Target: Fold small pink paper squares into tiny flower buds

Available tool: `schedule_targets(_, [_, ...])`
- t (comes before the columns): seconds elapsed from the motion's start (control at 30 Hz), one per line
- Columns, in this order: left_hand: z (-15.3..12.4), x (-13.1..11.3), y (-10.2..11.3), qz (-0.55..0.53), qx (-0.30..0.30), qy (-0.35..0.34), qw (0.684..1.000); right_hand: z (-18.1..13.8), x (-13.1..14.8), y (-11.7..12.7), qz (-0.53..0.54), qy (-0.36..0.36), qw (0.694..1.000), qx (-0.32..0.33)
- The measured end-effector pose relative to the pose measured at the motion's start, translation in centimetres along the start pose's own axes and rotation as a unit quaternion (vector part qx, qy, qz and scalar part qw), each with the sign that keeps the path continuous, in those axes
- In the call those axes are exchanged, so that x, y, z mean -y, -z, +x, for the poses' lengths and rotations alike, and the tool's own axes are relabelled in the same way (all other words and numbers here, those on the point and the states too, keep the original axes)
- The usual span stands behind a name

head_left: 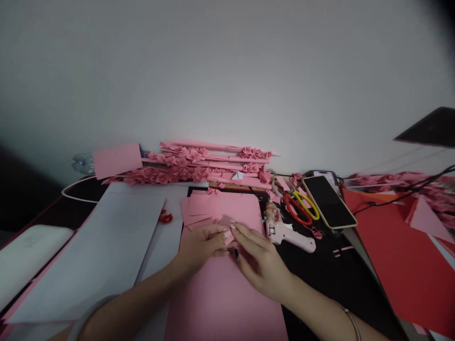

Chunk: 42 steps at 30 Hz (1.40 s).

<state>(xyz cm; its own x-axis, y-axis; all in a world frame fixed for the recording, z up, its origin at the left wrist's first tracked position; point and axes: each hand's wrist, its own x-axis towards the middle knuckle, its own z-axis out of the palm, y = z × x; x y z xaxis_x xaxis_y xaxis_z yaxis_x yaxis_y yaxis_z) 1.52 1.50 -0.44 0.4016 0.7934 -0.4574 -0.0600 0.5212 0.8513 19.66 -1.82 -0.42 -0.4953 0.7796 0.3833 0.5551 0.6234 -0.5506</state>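
Between my two hands is a small piece of pink paper [229, 237], pinched by the fingertips. My left hand [204, 244] is closed on its left side, thumb against the paper. My right hand [261, 255] meets it from the right, fingers pressed close to the paper's edge. Both hands are over a large pink sheet [227, 298] lying lengthwise in front of me. Smaller pink paper pieces [202, 206] lie stacked at that sheet's far end. Most of the small piece is covered by the fingers, so its folds are hard to make out.
Folded pink paper flowers [170, 168] on stems line the wall. To the right are a pink glue gun [289, 234], scissors with red and yellow handles [302, 208], a phone [329, 201] and red sheets [401, 255]. White sheets [106, 241] and a white box-like object [31, 255] lie left.
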Motion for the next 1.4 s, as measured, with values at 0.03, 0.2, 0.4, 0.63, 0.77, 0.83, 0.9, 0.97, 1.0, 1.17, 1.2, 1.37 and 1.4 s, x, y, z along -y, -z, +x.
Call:
schedule_targets(0.03, [0.0,-0.1,0.0,-0.002,0.0,0.002,1.0,0.0,0.0,0.0,-0.004,0.002,1.0,0.001])
schedule_targets(0.2, [0.0,-0.2,-0.1,-0.007,0.013,0.002,1.0,0.0,0.1,0.0,-0.013,0.005,1.0,0.002])
schedule_targets(0.4, [0.0,0.0,0.0,-0.011,0.005,0.003,1.0,0.0,-0.1,0.1,-0.01,-0.007,1.0,0.008])
schedule_targets(0.63, [-0.2,-0.3,-0.1,-0.002,-0.007,0.017,1.0,-0.1,-0.2,0.1,0.001,-0.015,1.0,0.009])
schedule_targets(0.77, [-0.1,-0.1,0.1,0.02,0.0,0.004,1.0,0.0,-0.2,0.2,0.021,-0.018,1.0,0.003])
schedule_targets(0.83, [-0.1,0.2,0.1,0.043,0.007,-0.014,0.999,0.1,-0.1,0.3,0.053,-0.035,0.998,-0.009])
schedule_targets(0.9, [-0.1,0.4,0.1,0.058,0.016,-0.03,0.998,0.1,-0.1,0.3,0.087,-0.078,0.993,-0.027])
schedule_targets(0.97, [-0.1,0.6,0.0,0.063,0.031,-0.039,0.997,0.2,0.0,0.3,0.111,-0.132,0.984,-0.044])
schedule_targets(1.0, [-0.2,0.6,-0.1,0.064,0.04,-0.042,0.996,0.2,0.0,0.3,0.116,-0.153,0.98,-0.046])
schedule_targets(1.17, [-0.8,0.7,-0.7,0.073,0.073,-0.058,0.993,0.6,0.0,0.3,0.116,-0.156,0.981,0.023])
schedule_targets(1.2, [-0.9,0.7,-0.8,0.071,0.078,-0.06,0.993,0.6,0.0,0.3,0.119,-0.145,0.981,0.038])
schedule_targets(1.37, [-1.1,0.7,-0.8,0.057,0.108,-0.058,0.991,0.6,-0.1,0.3,0.164,-0.117,0.977,0.075])
schedule_targets(1.4, [-1.1,0.7,-0.8,0.054,0.114,-0.057,0.99,0.5,-0.1,0.3,0.173,-0.115,0.975,0.077])
